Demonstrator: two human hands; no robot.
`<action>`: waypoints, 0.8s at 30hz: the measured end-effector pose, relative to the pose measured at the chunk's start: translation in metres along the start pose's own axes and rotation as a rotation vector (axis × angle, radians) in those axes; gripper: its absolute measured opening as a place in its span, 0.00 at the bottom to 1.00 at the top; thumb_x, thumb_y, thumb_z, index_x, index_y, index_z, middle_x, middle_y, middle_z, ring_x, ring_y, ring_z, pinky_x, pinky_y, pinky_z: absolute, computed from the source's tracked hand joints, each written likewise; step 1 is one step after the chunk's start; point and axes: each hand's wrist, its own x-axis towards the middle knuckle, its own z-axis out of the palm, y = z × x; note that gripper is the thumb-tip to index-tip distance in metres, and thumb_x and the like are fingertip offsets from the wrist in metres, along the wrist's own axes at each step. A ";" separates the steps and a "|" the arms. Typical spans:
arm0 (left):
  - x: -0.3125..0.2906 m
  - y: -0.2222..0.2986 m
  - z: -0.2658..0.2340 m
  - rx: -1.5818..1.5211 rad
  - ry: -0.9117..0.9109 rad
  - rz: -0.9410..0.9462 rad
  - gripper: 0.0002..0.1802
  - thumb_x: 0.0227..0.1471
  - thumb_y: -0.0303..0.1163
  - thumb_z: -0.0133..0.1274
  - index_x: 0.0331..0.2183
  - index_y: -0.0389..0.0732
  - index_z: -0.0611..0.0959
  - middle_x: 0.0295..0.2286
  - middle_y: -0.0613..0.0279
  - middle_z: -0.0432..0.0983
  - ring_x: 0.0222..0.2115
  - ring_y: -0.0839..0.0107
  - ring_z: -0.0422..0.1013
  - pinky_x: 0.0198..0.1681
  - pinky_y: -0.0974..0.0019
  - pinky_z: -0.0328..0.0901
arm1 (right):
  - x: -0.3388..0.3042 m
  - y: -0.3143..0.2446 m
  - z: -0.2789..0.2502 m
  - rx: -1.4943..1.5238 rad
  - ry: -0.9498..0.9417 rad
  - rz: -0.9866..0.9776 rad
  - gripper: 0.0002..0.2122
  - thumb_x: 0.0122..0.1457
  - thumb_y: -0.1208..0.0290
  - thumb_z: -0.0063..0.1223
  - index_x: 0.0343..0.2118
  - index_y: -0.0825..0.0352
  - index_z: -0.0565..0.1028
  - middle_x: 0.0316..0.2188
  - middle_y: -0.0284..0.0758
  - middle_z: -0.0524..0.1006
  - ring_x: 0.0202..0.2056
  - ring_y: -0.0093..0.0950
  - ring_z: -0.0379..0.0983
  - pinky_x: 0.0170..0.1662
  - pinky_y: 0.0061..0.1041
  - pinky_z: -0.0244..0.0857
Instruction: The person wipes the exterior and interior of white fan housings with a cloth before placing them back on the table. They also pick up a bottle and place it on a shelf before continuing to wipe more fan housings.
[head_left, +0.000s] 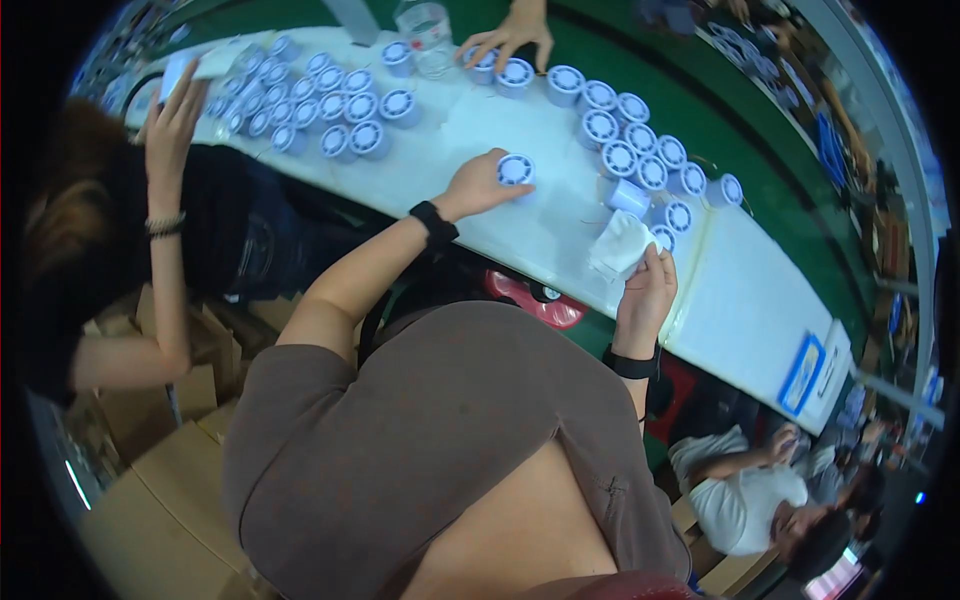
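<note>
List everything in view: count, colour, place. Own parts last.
held cylinder: one, pale blue-white, in left hand
left cylinders: over twenty, same colour, table's left half
right cylinders: about thirteen, same colour, past the cloth
white cloth: one, in right hand
clear container: one, top centre
table: white, across the view
green surface: beyond the table
blue-framed rectangle: one, table's right end
red object: one, below near table edge
cardboard boxes: several, brown, mostly lower left
co-worker's hand: one, top centre, over cylinders
background clutter: too blurred to count
left hand: one, black wristband
right hand: one, black wristband
</note>
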 end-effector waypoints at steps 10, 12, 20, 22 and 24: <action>0.011 -0.021 -0.037 0.356 0.466 0.076 0.40 0.31 0.57 0.51 0.43 0.39 0.67 0.41 0.49 0.62 0.44 0.53 0.56 0.45 0.52 0.51 | 0.003 0.008 0.041 0.000 -0.171 0.153 0.04 0.53 0.76 0.40 0.25 0.69 0.67 0.28 0.33 0.71 0.31 0.20 0.67 0.35 0.17 0.60; 0.017 -0.051 -0.066 0.527 0.498 0.043 0.40 0.31 0.58 0.51 0.44 0.41 0.67 0.43 0.49 0.59 0.46 0.52 0.53 0.45 0.48 0.48 | 0.008 0.015 0.046 0.044 -0.244 0.148 0.04 0.53 0.75 0.41 0.27 0.70 0.68 0.29 0.35 0.72 0.32 0.22 0.68 0.37 0.19 0.60; 0.013 -0.111 -0.119 0.739 0.418 -0.063 0.43 0.28 0.63 0.49 0.48 0.53 0.64 0.50 0.48 0.46 0.53 0.47 0.36 0.44 0.30 0.32 | 0.017 0.041 0.096 0.044 -0.261 0.155 0.05 0.52 0.77 0.41 0.20 0.66 0.65 0.23 0.30 0.68 0.29 0.18 0.64 0.36 0.17 0.58; 0.007 -0.115 -0.124 0.672 0.472 -0.075 0.44 0.27 0.64 0.48 0.48 0.53 0.64 0.51 0.47 0.44 0.53 0.46 0.34 0.44 0.30 0.30 | 0.020 0.050 0.105 0.085 -0.326 0.127 0.06 0.52 0.77 0.41 0.20 0.66 0.65 0.22 0.30 0.68 0.29 0.18 0.64 0.36 0.17 0.57; 0.005 -0.120 -0.122 0.674 0.435 -0.173 0.44 0.27 0.63 0.50 0.48 0.53 0.63 0.51 0.44 0.43 0.53 0.45 0.34 0.44 0.30 0.31 | 0.020 0.051 0.117 0.047 -0.291 0.192 0.05 0.52 0.77 0.41 0.21 0.67 0.64 0.22 0.29 0.66 0.28 0.18 0.63 0.35 0.17 0.56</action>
